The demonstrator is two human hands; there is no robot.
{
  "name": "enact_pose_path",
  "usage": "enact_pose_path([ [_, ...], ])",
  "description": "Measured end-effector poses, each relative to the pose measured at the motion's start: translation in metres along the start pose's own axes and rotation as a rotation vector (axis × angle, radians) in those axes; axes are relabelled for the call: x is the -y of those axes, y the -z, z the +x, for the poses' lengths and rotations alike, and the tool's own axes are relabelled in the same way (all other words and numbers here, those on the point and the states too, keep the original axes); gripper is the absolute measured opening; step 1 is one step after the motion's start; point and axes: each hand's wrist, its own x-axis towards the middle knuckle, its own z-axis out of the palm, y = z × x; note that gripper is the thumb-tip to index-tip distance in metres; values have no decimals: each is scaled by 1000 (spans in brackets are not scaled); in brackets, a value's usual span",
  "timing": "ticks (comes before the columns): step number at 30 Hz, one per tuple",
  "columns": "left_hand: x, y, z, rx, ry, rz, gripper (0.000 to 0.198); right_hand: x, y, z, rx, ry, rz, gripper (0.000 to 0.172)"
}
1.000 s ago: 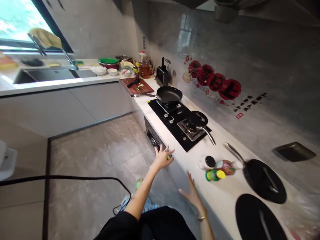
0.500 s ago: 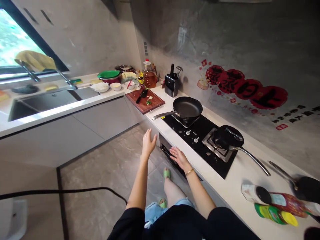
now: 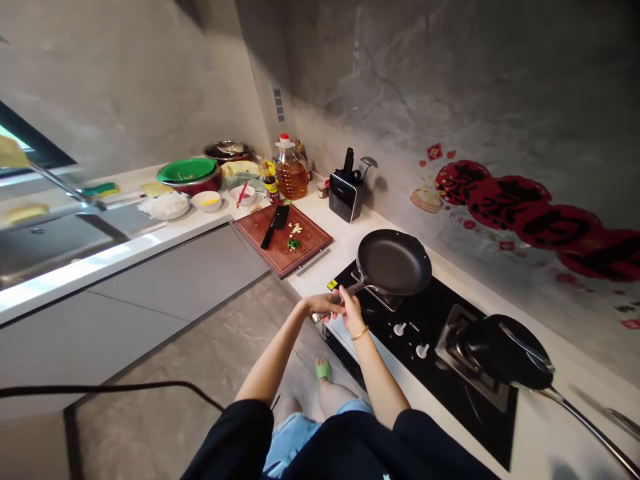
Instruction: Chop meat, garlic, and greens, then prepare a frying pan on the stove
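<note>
My left hand [image 3: 323, 305] and my right hand [image 3: 352, 315] meet in front of the cooktop, over the handle of a black frying pan [image 3: 394, 262]. The left fingers stretch across toward the right palm and overlap the right fingers. Parts of the metal handle show above and below the hands; neither hand is seen gripping it. The pan rests over the left burner of the black cooktop [image 3: 470, 393]. Beyond it, a brown cutting board [image 3: 313, 230] carries a black cleaver [image 3: 275, 227], chopped white pieces and chopped greens [image 3: 294, 245].
A lidded black pan [image 3: 510, 353] with a long handle sits on the right burner. Behind are a knife block [image 3: 345, 196], an oil jug [image 3: 291, 175], small bowls [image 3: 206, 202] and a green basin [image 3: 187, 171]. The sink [image 3: 50, 243] is at the left.
My hands, apart and in the air before, have come together over the pan's handle. The view has shifted, bringing the counter closer. The frying pan stays over its burner.
</note>
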Motion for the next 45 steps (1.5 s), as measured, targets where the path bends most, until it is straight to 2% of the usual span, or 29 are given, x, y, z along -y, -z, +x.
enact_pose_path([
  [3, 10, -15, -7, -62, -122, -61, 25, -11, -2, -9, -122, 75, -78, 33],
  [5, 18, -25, -20, -43, -169, -130, 18, -17, -4, -21, -118, 75, -55, 29],
  [6, 22, -27, -29, -40, -194, -176, 16, -18, -7, -29, -96, 71, -48, 28],
  [8, 29, -28, -50, -47, -233, -267, 25, -18, -20, -43, -29, 74, -81, 27],
  [12, 42, -16, -102, -118, -289, -382, 45, -9, -69, -67, 172, 144, -284, 22],
  [15, 59, -1, -148, -238, -320, -435, 51, -12, -122, -77, 351, 211, -401, 17],
  [18, 89, 20, -200, -396, -336, -481, 45, -39, -185, -83, 524, 185, -454, 14],
  [22, 145, 56, -280, -646, -372, -577, 38, -104, -282, -91, 753, 66, -491, 16],
  [25, 181, 87, -339, -775, -400, -678, 40, -156, -357, -97, 898, -39, -510, 20],
  [28, 205, 122, -390, -912, -421, -796, 40, -204, -429, -101, 1011, -137, -529, 27],
  [32, 232, 182, -436, -1088, -436, -918, 36, -258, -518, -93, 1135, -258, -568, 35],
  [34, 248, 219, -454, -1143, -428, -961, 40, -272, -560, -73, 1233, -286, -650, 40],
  [36, 264, 258, -471, -1184, -411, -1001, 42, -270, -606, -35, 1409, -329, -812, 44],
  [38, 278, 297, -487, -1224, -381, -1029, 41, -256, -660, 23, 1644, -461, -1018, 44],
  [39, 284, 317, -495, -1239, -359, -1039, 40, -248, -692, 59, 1657, -495, -1106, 44],
  [40, 289, 336, -502, -1254, -335, -1050, 40, -242, -729, 97, 1595, -416, -1160, 45],
  [41, 293, 354, -509, -1270, -312, -1064, 39, -239, -769, 136, 1475, -219, -1179, 45],
  [42, 296, 371, -514, -1287, -289, -1082, 40, -240, -811, 174, 1337, 47, -1186, 42],
  [44, 302, 403, -520, -1320, -255, -1131, 41, -257, -895, 240, 1106, 495, -1321, 35],
  [45, 305, 417, -522, -1335, -243, -1160, 43, -271, -933, 267, 1071, 624, -1433, 42],
])
